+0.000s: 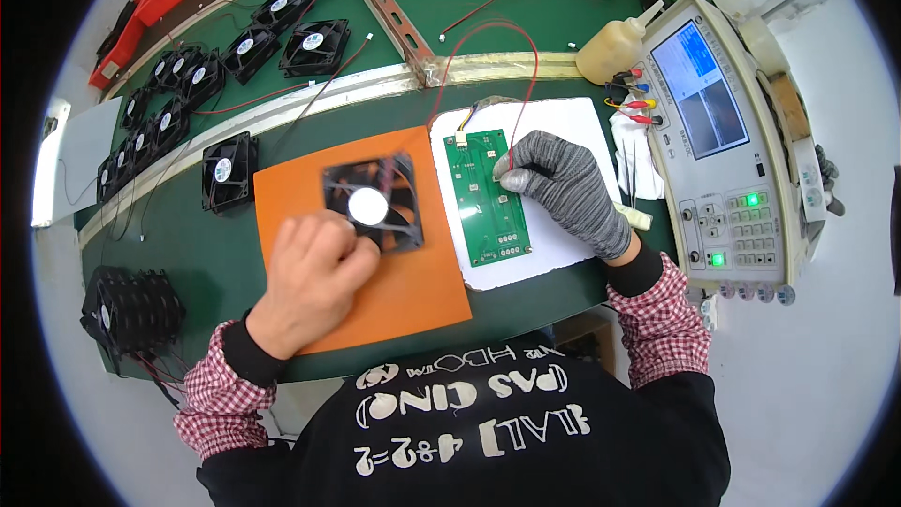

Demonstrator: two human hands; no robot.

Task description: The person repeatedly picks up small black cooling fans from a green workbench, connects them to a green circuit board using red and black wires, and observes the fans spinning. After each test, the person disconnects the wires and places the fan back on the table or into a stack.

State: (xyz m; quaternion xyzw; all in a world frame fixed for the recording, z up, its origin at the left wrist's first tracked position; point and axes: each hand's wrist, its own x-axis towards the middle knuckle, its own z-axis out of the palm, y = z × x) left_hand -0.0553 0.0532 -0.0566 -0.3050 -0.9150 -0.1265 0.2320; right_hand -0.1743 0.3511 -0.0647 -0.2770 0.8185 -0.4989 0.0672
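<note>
A square black cooling fan [374, 204] with a white round label is over the orange mat [432, 291], slightly blurred. My bare left hand [314, 272] has its fingers curled closed at the fan's lower left corner. My right hand [568, 186], in a grey knit glove, pinches the end of a thin red wire [537, 61] at the right edge of a green circuit board [486, 216]. The fingertips hide that wire end. The board lies on a white pad [554, 258], with a small white connector [461, 139] and short coloured wires at its top.
Several more black fans [314, 47] stand along the left and back, with a stack of fans [141, 310] at the left edge. A bench tester [718, 141] with a lit screen is on the right, beside a cream squeeze bottle [610, 52]. A slotted metal bar [387, 14] crosses the back.
</note>
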